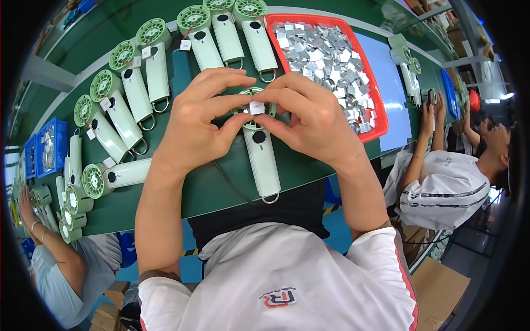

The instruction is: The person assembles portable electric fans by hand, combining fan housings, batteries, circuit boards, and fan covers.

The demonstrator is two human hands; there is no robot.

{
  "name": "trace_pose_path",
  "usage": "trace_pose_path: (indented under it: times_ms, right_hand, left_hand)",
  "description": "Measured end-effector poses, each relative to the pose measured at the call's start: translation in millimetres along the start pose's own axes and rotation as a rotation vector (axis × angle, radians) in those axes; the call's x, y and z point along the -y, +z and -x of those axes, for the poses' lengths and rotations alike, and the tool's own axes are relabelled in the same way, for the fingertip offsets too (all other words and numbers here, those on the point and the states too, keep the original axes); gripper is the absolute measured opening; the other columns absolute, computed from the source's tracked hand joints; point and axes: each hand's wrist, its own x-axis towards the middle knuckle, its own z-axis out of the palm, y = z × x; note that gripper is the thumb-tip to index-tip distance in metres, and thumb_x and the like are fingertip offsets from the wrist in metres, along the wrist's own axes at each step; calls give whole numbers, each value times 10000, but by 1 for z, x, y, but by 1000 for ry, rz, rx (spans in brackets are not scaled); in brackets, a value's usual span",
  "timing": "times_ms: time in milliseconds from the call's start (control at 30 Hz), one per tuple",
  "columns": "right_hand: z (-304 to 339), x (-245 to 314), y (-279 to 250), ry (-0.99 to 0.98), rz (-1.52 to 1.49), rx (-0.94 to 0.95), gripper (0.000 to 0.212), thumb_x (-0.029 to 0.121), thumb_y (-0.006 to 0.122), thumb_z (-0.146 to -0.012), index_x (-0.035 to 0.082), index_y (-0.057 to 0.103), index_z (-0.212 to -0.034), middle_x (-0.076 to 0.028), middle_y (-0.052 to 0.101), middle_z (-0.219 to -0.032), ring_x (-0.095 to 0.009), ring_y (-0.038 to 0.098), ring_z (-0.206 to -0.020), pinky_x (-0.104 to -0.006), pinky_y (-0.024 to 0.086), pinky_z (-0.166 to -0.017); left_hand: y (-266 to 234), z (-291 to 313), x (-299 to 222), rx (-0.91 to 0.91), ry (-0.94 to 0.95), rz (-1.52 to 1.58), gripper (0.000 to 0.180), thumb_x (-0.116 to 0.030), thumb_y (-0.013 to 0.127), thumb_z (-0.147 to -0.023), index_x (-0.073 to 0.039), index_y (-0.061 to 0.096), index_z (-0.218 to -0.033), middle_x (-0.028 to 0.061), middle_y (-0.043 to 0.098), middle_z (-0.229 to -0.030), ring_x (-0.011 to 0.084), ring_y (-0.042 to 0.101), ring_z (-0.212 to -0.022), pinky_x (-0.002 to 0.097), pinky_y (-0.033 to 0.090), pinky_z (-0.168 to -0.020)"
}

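Directly in front of me lies a pale green handheld fan [261, 160], its round slotted head away from me and its metal loop near the table edge. Over that head, a small silver-white square piece [255, 107] is pinched from both sides. My left hand [201, 121] closes thumb and forefinger on its left edge. On the opposite edge, my right hand [312, 118] has thumb and forefinger pressed together. My fingers partly cover the fan head, and I cannot tell whether the piece touches it.
A red tray [381, 113] heaped with silver-white square pieces stands at the right. Several similar fans [157, 69] with small white pieces on wires curve along the far and left sides. Blue bins [61, 140] are at far left. Other people [441, 187] work on both sides.
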Motion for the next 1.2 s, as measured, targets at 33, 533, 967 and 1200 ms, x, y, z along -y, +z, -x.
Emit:
trace_pose_path:
  times_ms: [33,533,967,1200]
  right_hand:
    - [0,0,0,0,3,-1,353,9,901,-788,51,782,-1118,-85,715,-1075,-144,688,-707,-254,539,-538]
    - [-4,-8,-5,-48,-43,39,300,4,884,-799,52,780,-1076,-80,734,-1042,-166,703,-771,-274,533,-557]
    - [-1,0,-5,40,-7,62,389,16,897,-763,48,756,-1125,-81,707,-1077,-135,685,-725,-250,516,-535]
    - [0,5,-3,49,25,55,359,7,874,-772,51,753,-1107,-71,704,-1067,-139,685,-710,-259,523,-532]
  left_hand:
    - [-1,0,0,14,-1,4,318,39,859,-730,-20,807,-1037,112,775,-1225,344,710,-1199,425,591,-985]
    - [-2,1,1,22,-2,5,320,26,867,-728,-39,815,-1036,116,780,-1236,354,712,-1220,435,587,-1001]
    - [-1,1,1,20,-14,-6,314,13,891,-720,-46,825,-1021,106,782,-1236,353,709,-1223,436,585,-1003]
    - [-1,2,1,28,-21,10,324,10,894,-713,-41,821,-1025,109,782,-1240,354,707,-1225,438,583,-1008]
